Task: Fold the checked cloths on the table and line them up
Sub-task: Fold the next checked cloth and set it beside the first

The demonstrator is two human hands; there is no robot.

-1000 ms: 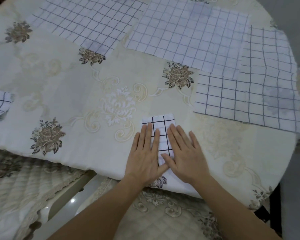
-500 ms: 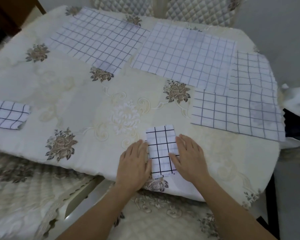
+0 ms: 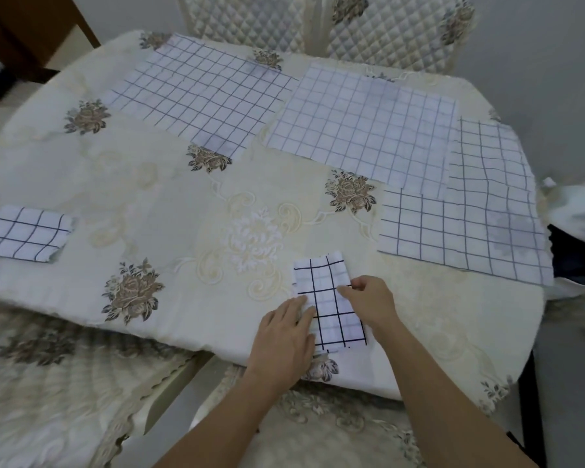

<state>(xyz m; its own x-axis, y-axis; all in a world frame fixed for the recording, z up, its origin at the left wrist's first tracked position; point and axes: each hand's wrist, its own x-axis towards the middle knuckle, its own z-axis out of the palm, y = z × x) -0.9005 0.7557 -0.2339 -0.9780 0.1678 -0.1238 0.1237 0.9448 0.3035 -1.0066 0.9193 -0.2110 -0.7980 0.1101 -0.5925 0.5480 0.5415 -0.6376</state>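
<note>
Cloth in hand: you are working on the small folded cloth [image 3: 330, 304] lying at the near edge of the surface [image 3: 169, 204], right in front of you.
Left hand: your left hand [image 3: 286, 336] is lying flat on the cloth's left edge, fingers [image 3: 299, 304] together, pressing and gripping nothing.
Right hand: your right hand [image 3: 372, 300] is pinching the cloth's right edge, fingers [image 3: 347, 289] curled narrow on the fabric.
Done: one finished cloth [image 3: 26, 233] is sitting folded at the far left; yours is looking nearly folded too.
Left: four cloths are lying open — far left [image 3: 200, 92], far middle [image 3: 365, 123], right upper [image 3: 487, 153], right lower [image 3: 460, 231], the last three overlapping.
Progress: you are less than halfway, judging by this; the lining up is barely starting.
</note>
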